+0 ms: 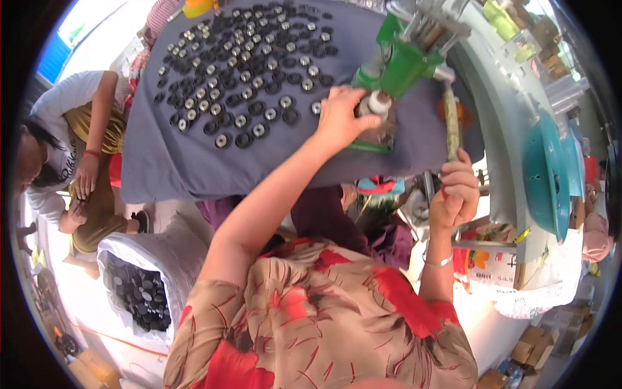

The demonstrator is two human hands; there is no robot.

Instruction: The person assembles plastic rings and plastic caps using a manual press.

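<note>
A green hand press (405, 74) stands on the cloth-covered table in front of me. My right hand (457, 191) is closed round the lower end of its lever handle (452, 123), which has a pale, mottled wrapping. At the press, my left hand (340, 120) has its thumb and fingers apart beside the white round piece (378, 104) under the ram. Its fingertips are partly hidden by the press, and I see nothing gripped in it. Left of that hand, many black round caps (256, 107) are spread over the table, a lot of them with shiny metal centres.
Dark grey-blue cloth (175, 172) covers the table. A white sack (172, 243) of black round pieces stands on the floor at lower left. Another person (84, 139) sits at the left. On the right are a teal basin (547, 175) and a side table (508, 129).
</note>
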